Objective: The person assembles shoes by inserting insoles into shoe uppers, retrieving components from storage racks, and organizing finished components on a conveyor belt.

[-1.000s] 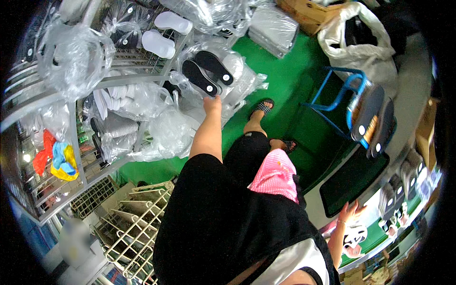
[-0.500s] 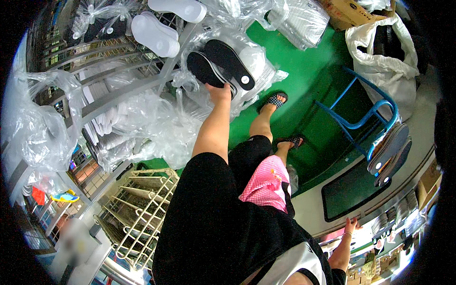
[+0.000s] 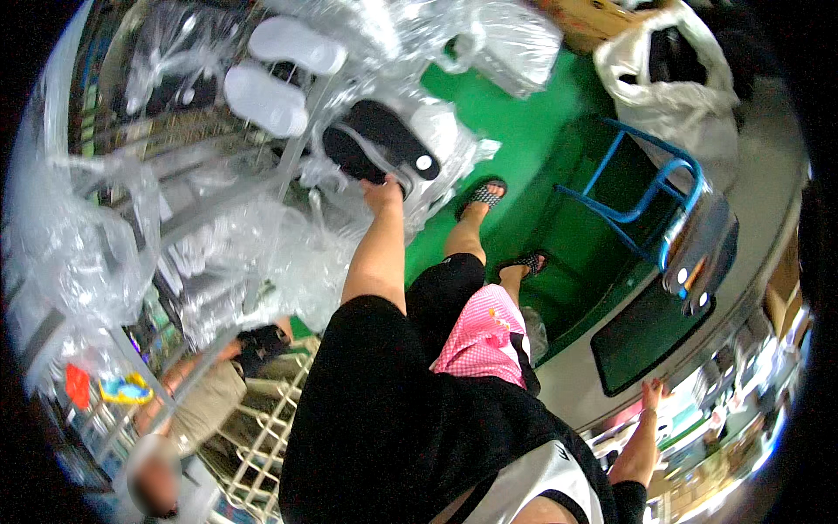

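Black shoe insoles (image 3: 393, 135), one with a white round spot near its end, lie on a clear plastic bag (image 3: 447, 129) of white insoles. My left hand (image 3: 381, 194) is closed on the near end of the black insoles, its thumb on the edge and the other fingers partly hidden. Far to the right, my right hand (image 3: 653, 396) hovers near the edge of a pale table (image 3: 572, 393), holding nothing, its fingers apart. White insoles (image 3: 266, 98) lie on the rack just beyond my left hand.
A blue metal stool frame (image 3: 650, 210) stands on the green floor (image 3: 515, 113), with a white sack (image 3: 690, 122) behind it. Dark insoles (image 3: 705, 240) lie at the table's edge beside a dark mat (image 3: 650, 341). A person (image 3: 209, 402) is near the wire rack (image 3: 271, 428) at lower left.
The whole view has shifted, so things sit a little further left. A person has come into view at lower left. My left hand stays at the black insoles; my right hand stays near the table.
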`<state>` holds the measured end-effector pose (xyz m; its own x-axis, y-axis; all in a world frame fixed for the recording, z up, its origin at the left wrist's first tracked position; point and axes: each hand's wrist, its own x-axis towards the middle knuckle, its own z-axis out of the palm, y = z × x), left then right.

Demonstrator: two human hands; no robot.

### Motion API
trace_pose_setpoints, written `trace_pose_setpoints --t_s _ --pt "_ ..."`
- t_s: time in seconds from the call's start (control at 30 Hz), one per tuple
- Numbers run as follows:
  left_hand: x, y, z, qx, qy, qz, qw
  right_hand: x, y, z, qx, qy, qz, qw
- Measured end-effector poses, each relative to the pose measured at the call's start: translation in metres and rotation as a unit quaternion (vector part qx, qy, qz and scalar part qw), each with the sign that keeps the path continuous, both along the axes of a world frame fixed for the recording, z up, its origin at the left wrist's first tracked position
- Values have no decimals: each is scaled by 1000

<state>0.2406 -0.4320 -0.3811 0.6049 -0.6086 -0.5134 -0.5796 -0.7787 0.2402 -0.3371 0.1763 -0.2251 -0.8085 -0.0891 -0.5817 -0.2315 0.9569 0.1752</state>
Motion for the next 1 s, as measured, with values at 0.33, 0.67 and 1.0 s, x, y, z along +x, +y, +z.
trace_pose_setpoints --t_s 0.33,0.67,1.0 --pt "-74 70 87 -31 71 -234 969 73 -175 103 -220 38 -93 970" --pt "-292 158 151 -17 324 -579 748 214 -108 125 -497 170 10 851" --pt "-458 347 277 161 511 -688 489 277 11 187 -403 301 -338 795"
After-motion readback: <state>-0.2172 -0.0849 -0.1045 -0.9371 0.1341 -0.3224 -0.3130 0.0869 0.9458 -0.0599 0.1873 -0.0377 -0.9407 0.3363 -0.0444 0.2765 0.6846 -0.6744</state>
